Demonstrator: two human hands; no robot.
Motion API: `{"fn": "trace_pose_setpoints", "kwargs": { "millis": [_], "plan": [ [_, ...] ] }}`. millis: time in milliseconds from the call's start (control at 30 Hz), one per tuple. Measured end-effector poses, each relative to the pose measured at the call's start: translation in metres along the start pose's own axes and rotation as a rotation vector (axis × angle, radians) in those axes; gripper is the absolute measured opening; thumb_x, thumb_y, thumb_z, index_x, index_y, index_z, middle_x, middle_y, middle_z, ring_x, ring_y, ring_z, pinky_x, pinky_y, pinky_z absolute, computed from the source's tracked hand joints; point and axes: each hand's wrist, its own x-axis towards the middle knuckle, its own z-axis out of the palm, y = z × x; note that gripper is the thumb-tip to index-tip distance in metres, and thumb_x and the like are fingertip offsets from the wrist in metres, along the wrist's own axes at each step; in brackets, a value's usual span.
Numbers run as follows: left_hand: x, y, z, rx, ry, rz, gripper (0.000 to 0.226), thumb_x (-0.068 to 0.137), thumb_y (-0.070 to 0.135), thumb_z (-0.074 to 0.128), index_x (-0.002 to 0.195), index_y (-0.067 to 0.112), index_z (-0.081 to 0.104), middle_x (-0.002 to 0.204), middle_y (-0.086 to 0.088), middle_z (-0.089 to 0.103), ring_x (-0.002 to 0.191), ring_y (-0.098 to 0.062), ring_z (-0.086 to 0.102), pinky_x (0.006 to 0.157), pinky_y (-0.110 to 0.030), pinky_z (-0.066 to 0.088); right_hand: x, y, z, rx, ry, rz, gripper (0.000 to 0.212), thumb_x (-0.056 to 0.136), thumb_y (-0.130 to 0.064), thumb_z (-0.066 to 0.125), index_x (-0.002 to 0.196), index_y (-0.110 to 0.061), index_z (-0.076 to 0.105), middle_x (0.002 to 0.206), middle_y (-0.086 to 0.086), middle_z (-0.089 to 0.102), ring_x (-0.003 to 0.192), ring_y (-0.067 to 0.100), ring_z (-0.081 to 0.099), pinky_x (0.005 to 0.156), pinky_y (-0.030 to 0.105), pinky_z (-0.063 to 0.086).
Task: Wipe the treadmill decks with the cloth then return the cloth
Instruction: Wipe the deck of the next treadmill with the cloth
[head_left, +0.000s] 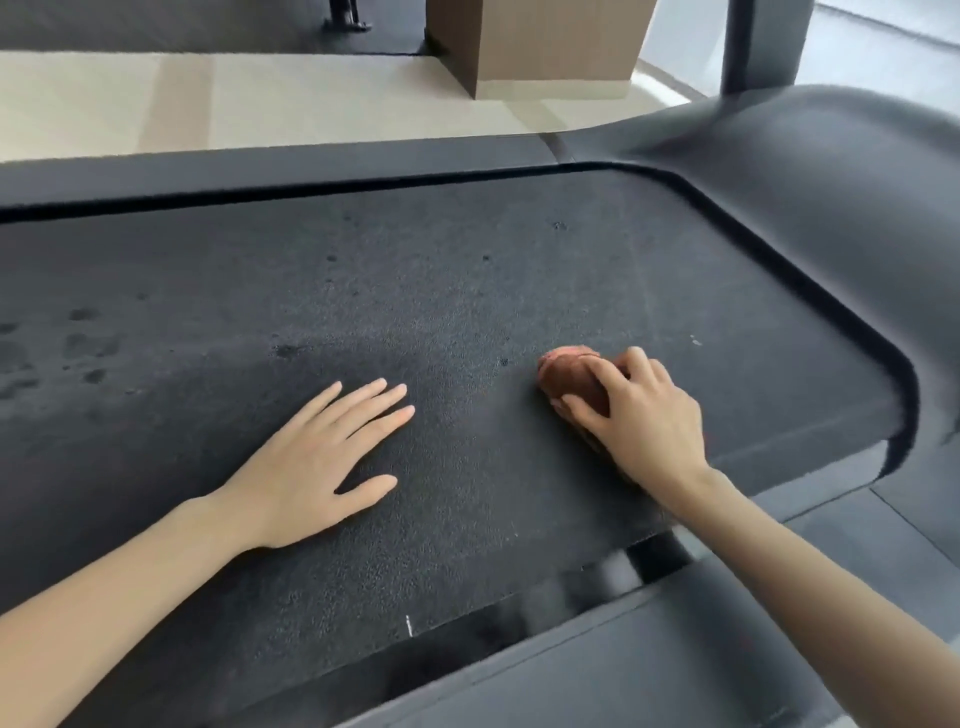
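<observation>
The right hand (631, 415) grips a bunched reddish-brown cloth (571, 376) against the dark textured treadmill deck (441, 291). The left hand (317, 462) rests flat, fingers straight, well apart at nine o'clock from the cloth. Dusty marks (83, 343) lie further toward nine o'clock, so the next wipe probably runs that way.

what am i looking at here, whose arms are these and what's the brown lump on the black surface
There is one picture, taken by a camera worn on a person's head, looking down at their own arms. The rough black surface is a treadmill deck. The left hand lies flat and open on it. The right hand grips a bunched brown cloth, pressed against the deck for wiping. At far left, dark spots mark the deck. A cardboard box stands beyond the treadmill.
</observation>
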Motion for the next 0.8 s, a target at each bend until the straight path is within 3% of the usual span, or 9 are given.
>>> {"fn": "trace_pose_setpoints", "kwargs": {
  "millis": [100, 167, 400, 533, 600, 800],
  "plan": [
    [0.000, 0.003, -0.002, 0.011, -0.009, 0.001, 0.065, 0.092, 0.061, 0.014, 0.148, 0.029, 0.008, 0.157, 0.011, 0.004, 0.144, -0.005, -0.005, 0.117, -0.034, -0.001, 0.025, 0.016, 0.005, -0.006, -0.006, 0.169, 0.046, 0.087, -0.054, 0.052, 0.118, -0.020, 0.058, 0.103, 0.009, 0.049, 0.098, 0.030, 0.051, 0.061, 0.032, 0.033],
    [0.001, 0.003, -0.003, 0.011, -0.012, -0.002, 0.065, 0.092, 0.061, 0.015, 0.148, 0.029, 0.007, 0.157, 0.011, 0.004, 0.143, -0.005, -0.007, 0.117, -0.034, -0.002, 0.037, 0.001, 0.010, -0.015, -0.002, 0.174, 0.046, 0.088, -0.051, 0.052, 0.116, -0.014, 0.058, 0.106, 0.011, 0.049, 0.100, 0.031, 0.050, 0.062, 0.033, 0.032],
    [0.001, 0.014, 0.002, -0.069, 0.055, -0.137, 0.069, 0.089, 0.059, 0.018, 0.149, 0.025, 0.017, 0.156, 0.013, 0.012, 0.142, 0.000, -0.002, 0.118, -0.032, 0.002, 0.050, -0.085, 0.014, 0.063, -0.035, 0.002, 0.043, 0.092, -0.047, 0.047, 0.117, -0.012, 0.054, 0.116, 0.011, 0.047, 0.105, 0.028, 0.046, 0.070, 0.034, 0.040],
    [-0.002, 0.032, 0.012, -0.066, 0.102, -0.308, 0.074, 0.086, 0.058, 0.010, 0.149, 0.021, 0.014, 0.156, 0.010, 0.007, 0.143, -0.004, -0.003, 0.119, -0.038, 0.005, -0.006, -0.082, 0.002, 0.110, 0.059, -0.206, 0.041, 0.080, -0.049, 0.064, 0.104, -0.015, 0.064, 0.092, 0.009, 0.055, 0.081, 0.028, 0.055, 0.056, 0.031, 0.040],
    [-0.001, 0.037, 0.014, -0.045, 0.104, -0.347, 0.075, 0.086, 0.060, 0.006, 0.149, 0.020, 0.010, 0.157, 0.009, 0.003, 0.143, -0.006, -0.006, 0.119, -0.040, 0.004, -0.015, -0.058, 0.001, 0.100, 0.079, -0.226, 0.041, 0.077, -0.052, 0.065, 0.103, -0.020, 0.066, 0.086, 0.007, 0.055, 0.077, 0.027, 0.056, 0.052, 0.030, 0.043],
    [0.001, 0.038, 0.011, -0.079, 0.104, -0.354, 0.075, 0.086, 0.060, 0.012, 0.148, 0.019, 0.023, 0.156, 0.007, 0.016, 0.144, -0.008, 0.005, 0.118, -0.042, 0.008, 0.058, -0.012, 0.011, -0.052, -0.038, 0.189, 0.048, 0.088, -0.053, 0.052, 0.121, -0.018, 0.056, 0.110, 0.012, 0.050, 0.106, 0.032, 0.049, 0.073, 0.039, 0.045]
  ]
}}
